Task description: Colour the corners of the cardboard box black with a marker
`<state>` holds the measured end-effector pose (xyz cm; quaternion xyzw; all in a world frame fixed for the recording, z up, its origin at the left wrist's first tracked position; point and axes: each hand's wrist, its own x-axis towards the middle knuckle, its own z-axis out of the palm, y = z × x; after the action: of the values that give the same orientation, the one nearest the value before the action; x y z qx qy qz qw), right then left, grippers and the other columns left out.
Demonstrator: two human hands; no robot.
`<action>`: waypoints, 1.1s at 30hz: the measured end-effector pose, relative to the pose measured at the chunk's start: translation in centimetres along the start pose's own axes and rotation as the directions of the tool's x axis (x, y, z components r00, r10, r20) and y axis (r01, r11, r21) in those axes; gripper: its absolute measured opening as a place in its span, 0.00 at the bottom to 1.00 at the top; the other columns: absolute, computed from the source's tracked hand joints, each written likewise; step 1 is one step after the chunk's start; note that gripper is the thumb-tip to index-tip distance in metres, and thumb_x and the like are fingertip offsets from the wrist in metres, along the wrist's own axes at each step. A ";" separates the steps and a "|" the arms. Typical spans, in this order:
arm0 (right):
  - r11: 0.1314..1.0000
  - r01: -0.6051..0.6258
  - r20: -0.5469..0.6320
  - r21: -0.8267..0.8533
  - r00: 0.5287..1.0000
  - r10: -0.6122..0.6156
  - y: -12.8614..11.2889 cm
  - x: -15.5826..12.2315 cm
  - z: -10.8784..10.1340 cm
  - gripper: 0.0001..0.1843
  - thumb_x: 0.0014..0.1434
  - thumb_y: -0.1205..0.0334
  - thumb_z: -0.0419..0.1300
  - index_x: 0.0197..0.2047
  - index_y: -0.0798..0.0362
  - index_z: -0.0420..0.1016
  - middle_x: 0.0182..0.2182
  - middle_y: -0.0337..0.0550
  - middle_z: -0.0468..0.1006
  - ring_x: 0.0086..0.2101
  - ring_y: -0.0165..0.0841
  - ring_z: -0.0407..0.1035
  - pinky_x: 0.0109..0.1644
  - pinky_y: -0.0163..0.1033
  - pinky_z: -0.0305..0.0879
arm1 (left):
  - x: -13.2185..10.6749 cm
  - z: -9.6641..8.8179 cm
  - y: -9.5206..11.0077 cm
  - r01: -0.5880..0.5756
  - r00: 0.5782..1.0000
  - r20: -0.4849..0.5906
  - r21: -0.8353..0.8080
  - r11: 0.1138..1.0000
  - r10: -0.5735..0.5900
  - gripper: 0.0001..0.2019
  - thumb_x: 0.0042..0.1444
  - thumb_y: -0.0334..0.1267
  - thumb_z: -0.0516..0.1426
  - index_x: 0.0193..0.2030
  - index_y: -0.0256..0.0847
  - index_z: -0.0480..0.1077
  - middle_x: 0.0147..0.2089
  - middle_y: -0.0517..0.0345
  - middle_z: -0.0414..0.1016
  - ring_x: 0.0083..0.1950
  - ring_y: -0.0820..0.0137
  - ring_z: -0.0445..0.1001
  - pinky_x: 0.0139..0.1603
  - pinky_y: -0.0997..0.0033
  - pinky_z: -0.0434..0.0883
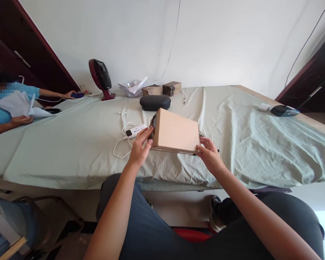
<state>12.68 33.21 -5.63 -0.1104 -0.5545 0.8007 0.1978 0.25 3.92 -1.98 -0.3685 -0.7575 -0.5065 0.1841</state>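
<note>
Between my two hands a brown cardboard box [177, 130] is held tilted over the near part of the table, a plain face turned up. My left hand [141, 146] grips its left end, fingers on the dark contents or lining showing at that side. My right hand [208, 150] pinches the lower right corner, thumb on the near edge and fingers behind. What is inside the box is mostly hidden. Just left of the box lies a white power strip [137, 130] with a black plug and a white cable [115, 148]. Behind the box rests a black hard case [155, 103].
A pale green cloth [70, 151] covers the table. Toward the wall stand a dark red fan [101, 77], a clear plastic basket [131, 88] and two small cartons [172, 87]. A black object [283, 110] lies far right. Another person [13, 104] sits at left holding papers.
</note>
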 end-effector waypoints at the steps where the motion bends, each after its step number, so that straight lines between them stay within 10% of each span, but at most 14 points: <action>1: 1.000 0.003 0.000 -0.014 1.000 -0.003 0.1 0.0 0.1 0.27 0.47 0.57 0.76 0.51 0.42 0.75 0.49 0.35 0.73 0.40 0.31 0.68 0.39 0.36 0.68 | -0.1 0.0 0.1 0.010 1.000 0.014 -0.037 0.999 -0.010 0.32 0.70 0.61 0.53 0.72 0.45 0.72 0.73 0.45 0.72 0.78 0.48 0.63 0.79 0.42 0.61; 11: 0.994 -0.105 0.092 -0.002 0.990 0.105 2.0 -1.4 1.7 0.27 0.47 0.58 0.73 0.52 0.47 0.79 0.52 0.43 0.79 0.50 0.41 0.73 0.52 0.45 0.73 | -0.3 -0.7 -0.2 -0.002 0.994 0.106 -0.242 0.970 0.029 0.32 0.64 0.47 0.52 0.75 0.50 0.67 0.82 0.55 0.57 0.86 0.52 0.43 0.84 0.43 0.51; 19: 0.920 -0.365 0.192 0.144 0.922 0.336 3.2 -1.9 1.9 0.26 0.62 0.39 0.65 0.56 0.45 0.76 0.56 0.48 0.81 0.47 0.47 0.80 0.50 0.57 0.80 | 0.3 -2.0 0.3 -0.167 0.985 0.047 -0.018 0.986 0.168 0.31 0.61 0.36 0.47 0.67 0.47 0.77 0.71 0.59 0.76 0.80 0.55 0.57 0.82 0.43 0.54; 33: 0.922 -0.374 0.242 -0.098 0.890 0.386 4.7 -2.8 2.7 0.30 0.52 0.62 0.73 0.58 0.48 0.72 0.46 0.46 0.85 0.44 0.42 0.83 0.46 0.45 0.82 | 0.1 -0.8 0.8 -0.182 0.919 -0.253 0.407 0.895 0.302 0.20 0.73 0.33 0.51 0.56 0.54 0.84 0.53 0.48 0.73 0.58 0.58 0.70 0.64 0.49 0.68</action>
<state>13.21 28.30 -9.15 -0.1170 -0.5623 0.8177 -0.0388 0.70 3.44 -1.11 -0.3347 -0.7493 -0.3761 0.4302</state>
